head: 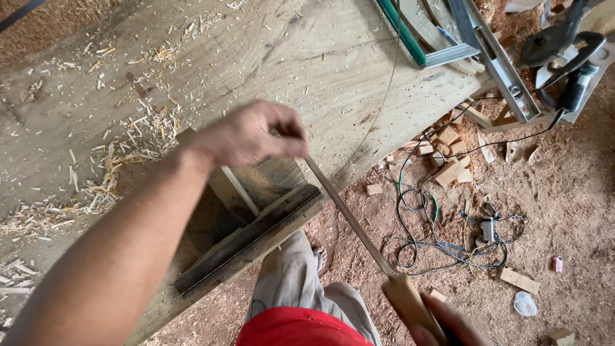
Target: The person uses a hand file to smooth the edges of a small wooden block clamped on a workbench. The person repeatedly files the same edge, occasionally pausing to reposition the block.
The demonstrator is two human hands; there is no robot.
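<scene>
Scattering across the left of the wooden table [307, 57] are pale wood shavings [122, 160]; moving right, the left hand [246, 136] hovers over the table edge, fingers [291, 131] pressed together and pinching the top end of a long thin metal blade [349, 214]; just below that hand lies a dark wooden block [246, 237] with a metal ruler along its front edge, resting at the table's rim; the blade runs down and rightward, off the table, to a wooden handle [410, 304]; the right hand [451, 323] wraps that handle at the bottom edge, fingers curled round it, partly cut off by the frame; farther right, tangled cables [448, 237] and wood offcuts [448, 170] lie on the sawdust floor [564, 211]; top right, a spirit level [493, 57] and a power tool [564, 51].
</scene>
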